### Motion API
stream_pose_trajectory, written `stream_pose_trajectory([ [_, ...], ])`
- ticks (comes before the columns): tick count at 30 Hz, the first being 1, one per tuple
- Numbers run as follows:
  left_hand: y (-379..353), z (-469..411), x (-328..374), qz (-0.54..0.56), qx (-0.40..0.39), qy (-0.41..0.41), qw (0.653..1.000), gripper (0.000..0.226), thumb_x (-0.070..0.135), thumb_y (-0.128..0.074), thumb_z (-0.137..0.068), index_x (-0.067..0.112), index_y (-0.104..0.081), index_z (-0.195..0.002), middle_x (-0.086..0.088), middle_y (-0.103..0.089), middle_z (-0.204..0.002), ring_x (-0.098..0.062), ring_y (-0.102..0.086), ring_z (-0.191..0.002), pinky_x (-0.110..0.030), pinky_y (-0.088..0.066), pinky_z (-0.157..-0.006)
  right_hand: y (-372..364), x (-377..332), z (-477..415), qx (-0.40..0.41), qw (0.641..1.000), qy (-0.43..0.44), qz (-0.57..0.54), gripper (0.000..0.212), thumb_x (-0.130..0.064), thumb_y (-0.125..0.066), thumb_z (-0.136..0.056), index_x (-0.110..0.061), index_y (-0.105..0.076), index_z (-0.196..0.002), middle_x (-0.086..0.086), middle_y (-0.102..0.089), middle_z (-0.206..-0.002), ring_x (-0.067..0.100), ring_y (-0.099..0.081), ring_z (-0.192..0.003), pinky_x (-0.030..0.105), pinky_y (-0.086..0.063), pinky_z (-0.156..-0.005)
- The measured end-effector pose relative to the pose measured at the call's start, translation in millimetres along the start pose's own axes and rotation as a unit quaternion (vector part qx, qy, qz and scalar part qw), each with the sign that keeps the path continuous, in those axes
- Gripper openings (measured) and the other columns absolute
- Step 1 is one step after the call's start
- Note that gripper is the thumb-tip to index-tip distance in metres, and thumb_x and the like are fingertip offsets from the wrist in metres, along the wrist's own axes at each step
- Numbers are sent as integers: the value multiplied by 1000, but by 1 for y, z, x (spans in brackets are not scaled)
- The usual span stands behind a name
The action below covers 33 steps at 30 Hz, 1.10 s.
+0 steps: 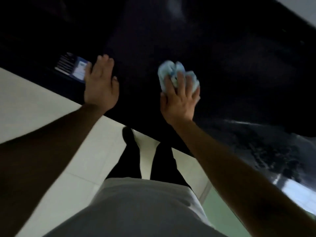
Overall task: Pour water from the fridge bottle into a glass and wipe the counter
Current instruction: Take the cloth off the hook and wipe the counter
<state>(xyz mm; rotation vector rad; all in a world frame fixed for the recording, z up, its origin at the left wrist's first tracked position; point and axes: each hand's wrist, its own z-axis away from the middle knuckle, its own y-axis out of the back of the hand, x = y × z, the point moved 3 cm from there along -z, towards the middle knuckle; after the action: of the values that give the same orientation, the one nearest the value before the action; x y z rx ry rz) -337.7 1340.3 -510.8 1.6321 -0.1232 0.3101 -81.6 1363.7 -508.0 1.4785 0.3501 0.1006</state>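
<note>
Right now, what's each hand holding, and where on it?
Right hand presses a crumpled white-and-blue cloth to the dark counter, fingers spread over its near half. Left hand lies flat on the counter, empty.

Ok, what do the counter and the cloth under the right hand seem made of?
The counter: likely polished stone or glossy laminate; black, with blurred reflections and speckled sheen at the right. The cloth: soft fabric or paper towel, white with pale blue, matte; it bunches in folds under the right hand. Blur hides the weave.
</note>
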Motion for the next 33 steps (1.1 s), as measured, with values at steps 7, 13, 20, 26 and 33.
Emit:
stream_pose_trajectory([
  [7,20,57,-20,36,-19,-47,998,44,10,-50,-99,-6,-52,-140,-27,-51,-147,-42,-47,-138,-52,-31,-118,-10,-96,-81,-82,989,102,64,61,-51,-34,-94,-27,-35,-150,11,-24,-162,38,-20,-146,67,-17,-113],
  [13,52,83,-49,182,31,140,973,36,16,-45,-100,-4,-54,-128,-25,-57,-122,-32,-55,-108,-39,-48,-92,-36,-191,21,-124,924,356,68,52,-48,-52,-85,-29,-58,-133,9,-40,-152,36,-30,-141,67,-14,-112],
  [20,55,63,-53,122,8,153,981,43,20,-58,-94,-7,-57,-128,-34,-52,-132,-51,-53,-112,-51,-45,-94,-15,-173,-2,-104,925,364,25,36,-27,-54,-85,-27,-64,-119,5,-58,-133,30,-48,-126,50,-37,-103],
  [26,26,71,-52,32,-161,142,976,96,52,-56,-96,-3,-8,-158,-37,-10,-161,-52,-7,-151,-54,-11,-122,30,59,-9,-96,983,-142,64,59,-44,-40,-98,-28,-25,-152,20,-25,-158,44,-27,-141,61,-30,-107],
  [33,18,70,-50,3,-194,139,971,105,61,-48,-95,-4,7,-156,-38,3,-162,-52,2,-151,-57,-8,-121,58,157,161,-91,796,-597,-25,60,-54,-27,-100,-32,-17,-155,17,-6,-164,42,-10,-147,70,-21,-110],
])
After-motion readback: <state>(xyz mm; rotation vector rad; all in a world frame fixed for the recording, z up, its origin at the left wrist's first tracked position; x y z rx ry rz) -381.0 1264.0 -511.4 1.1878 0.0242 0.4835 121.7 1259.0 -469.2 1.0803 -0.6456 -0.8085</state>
